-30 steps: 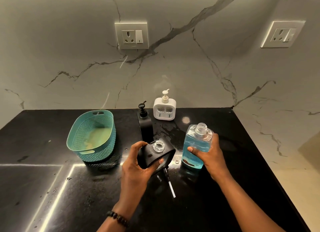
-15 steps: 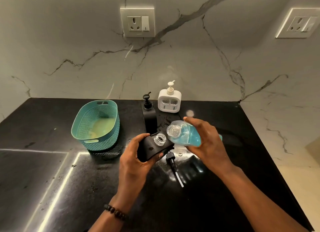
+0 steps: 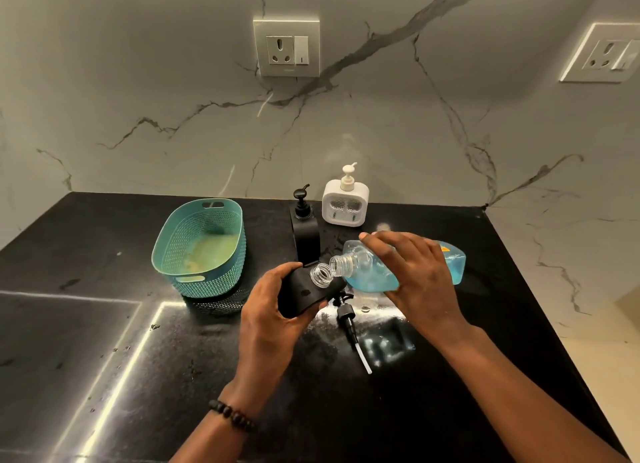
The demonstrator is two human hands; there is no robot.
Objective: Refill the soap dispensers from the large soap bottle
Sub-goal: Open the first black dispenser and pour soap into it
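My left hand (image 3: 268, 320) grips a black soap dispenser (image 3: 301, 294) with its pump removed, tilted so its clear threaded neck (image 3: 320, 275) points up and right. My right hand (image 3: 415, 279) holds the large clear soap bottle (image 3: 367, 275) of blue liquid, tipped on its side with its open mouth right at the dispenser's neck. The removed black pump with its white tube (image 3: 351, 327) lies on the black counter (image 3: 104, 324) just below the bottle. A second black dispenser (image 3: 304, 230) and a white dispenser (image 3: 345, 203) stand behind, pumps on.
A teal perforated basket (image 3: 201, 248) stands to the left of the dispensers. The marble wall with two power sockets (image 3: 286, 48) closes the back. The counter's right edge runs diagonally near my right forearm. Wet spots shine around the pump.
My right hand lifted the soap bottle off the counter and tipped it sideways, bringing its mouth to the dispenser's neck. My left hand kept holding the black dispenser.
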